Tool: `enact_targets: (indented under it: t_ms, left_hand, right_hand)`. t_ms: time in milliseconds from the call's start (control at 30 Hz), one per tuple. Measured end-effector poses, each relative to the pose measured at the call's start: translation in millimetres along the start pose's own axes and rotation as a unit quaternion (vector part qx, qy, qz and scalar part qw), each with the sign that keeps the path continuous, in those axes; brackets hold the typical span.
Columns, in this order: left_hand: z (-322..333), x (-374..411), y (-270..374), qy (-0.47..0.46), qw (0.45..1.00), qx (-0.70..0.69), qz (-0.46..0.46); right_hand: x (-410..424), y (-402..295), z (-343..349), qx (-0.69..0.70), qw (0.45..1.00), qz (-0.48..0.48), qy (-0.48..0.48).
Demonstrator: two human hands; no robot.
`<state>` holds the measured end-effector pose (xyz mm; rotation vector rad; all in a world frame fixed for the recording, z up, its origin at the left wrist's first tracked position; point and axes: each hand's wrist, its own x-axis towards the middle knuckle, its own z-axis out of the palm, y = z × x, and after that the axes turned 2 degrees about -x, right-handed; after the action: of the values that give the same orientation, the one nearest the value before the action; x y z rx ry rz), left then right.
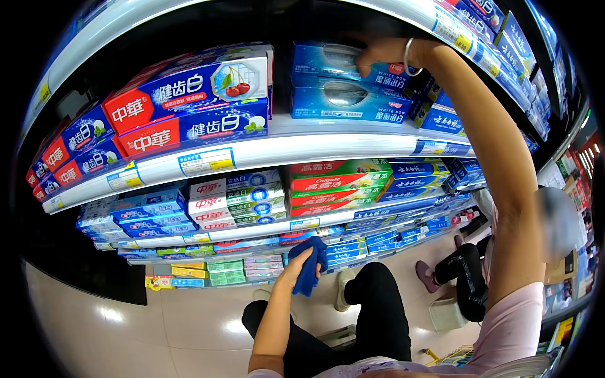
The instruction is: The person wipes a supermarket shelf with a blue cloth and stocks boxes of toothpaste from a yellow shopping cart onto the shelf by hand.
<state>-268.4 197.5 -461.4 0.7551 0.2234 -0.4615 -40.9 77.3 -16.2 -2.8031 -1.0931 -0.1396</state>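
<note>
My right hand [385, 54], with a silver bangle at the wrist, reaches onto the upper shelf. It rests on the top one of two stacked light-blue toothpaste boxes [331, 59]; part of its fingers is hidden in the dark behind them. Low in front of my knees, my left hand [298, 267] grips a crumpled dark-blue cloth [309, 271]. Blue and red toothpaste boxes [189, 90] with a cherry picture stand left of the light-blue stack, with a gap between.
The white shelf edge [302, 146] carries price tags. Lower shelves hold red and green Colgate boxes [331, 182] and other toothpaste boxes. At the right a person [468, 279] sits close by. A yellow wire basket [456, 354] stands behind my right side.
</note>
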Motion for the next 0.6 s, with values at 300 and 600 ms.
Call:
enact_targets:
  t_ms: [300,600]
  left_hand:
    - [1.7,4.7,-2.0,0.000,1.000,0.011,-0.008]
    - [-0.2,4.0,-1.9,0.020,1.000,0.014,-0.003]
  right_hand:
    - [-10.8,-41.2,-3.4,0.073,0.991,0.099,-0.053]
    - [2.5,-6.4,-0.3,0.067,0.994,0.075,-0.034]
